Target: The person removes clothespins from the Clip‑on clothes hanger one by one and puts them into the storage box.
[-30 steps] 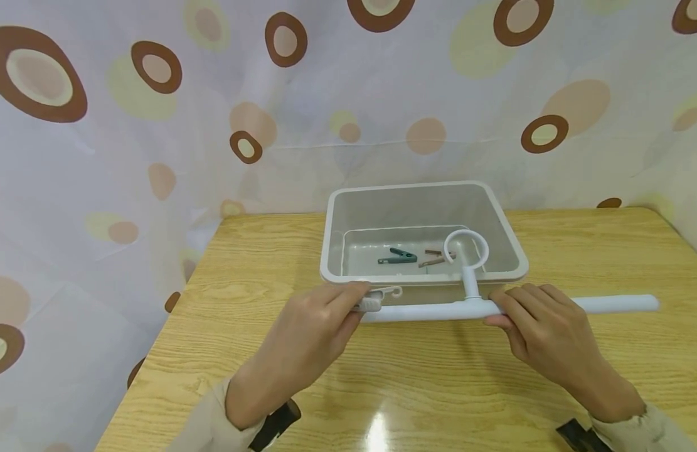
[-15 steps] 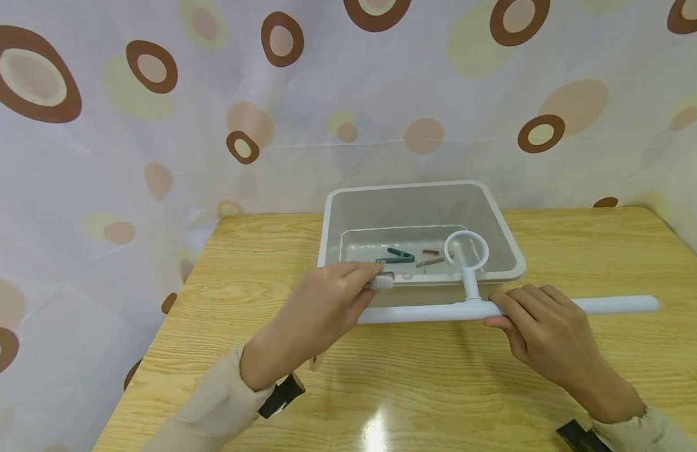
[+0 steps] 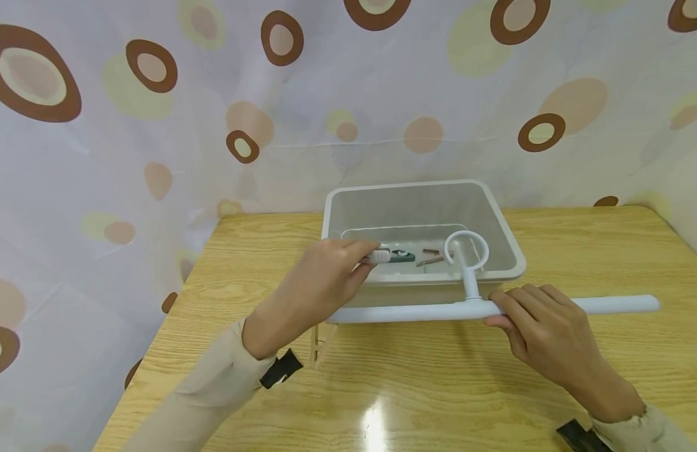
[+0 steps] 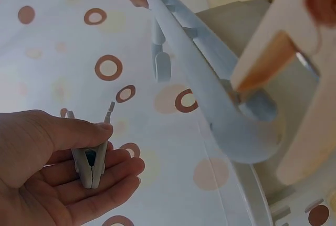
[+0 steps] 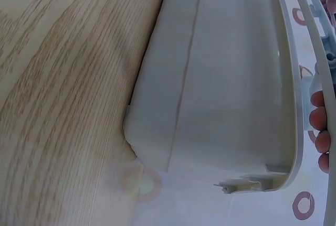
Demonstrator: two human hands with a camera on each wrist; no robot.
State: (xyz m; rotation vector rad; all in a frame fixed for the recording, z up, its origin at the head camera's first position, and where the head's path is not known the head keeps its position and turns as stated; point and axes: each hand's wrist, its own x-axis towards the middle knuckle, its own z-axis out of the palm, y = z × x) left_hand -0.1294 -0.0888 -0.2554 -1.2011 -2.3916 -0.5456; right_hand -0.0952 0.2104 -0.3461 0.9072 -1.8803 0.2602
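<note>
My left hand (image 3: 366,253) pinches a white clothespin (image 3: 379,256) between thumb and fingers, just over the near left part of a white plastic bin (image 3: 509,251). In the left wrist view the clothespin (image 4: 92,159) lies shut against the fingers. My right hand (image 3: 503,311) grips a white hanger bar (image 3: 416,312) with a ring hook (image 3: 466,249), held level in front of the bin. A wooden clothespin (image 3: 320,344) hangs from the bar's left end. Inside the bin lie a green clip (image 3: 406,255) and brown clips (image 3: 433,258).
The bin stands at the back middle of a wooden table (image 3: 438,389), against a curtain (image 3: 156,125) with brown circles. The right wrist view shows the bin's outer wall (image 5: 220,79) resting on the table (image 5: 63,79).
My left hand has carried the white clothespin from the bar's left end up and over the bin's rim. The wooden clothespin under the bar has come into view. The right hand is still.
</note>
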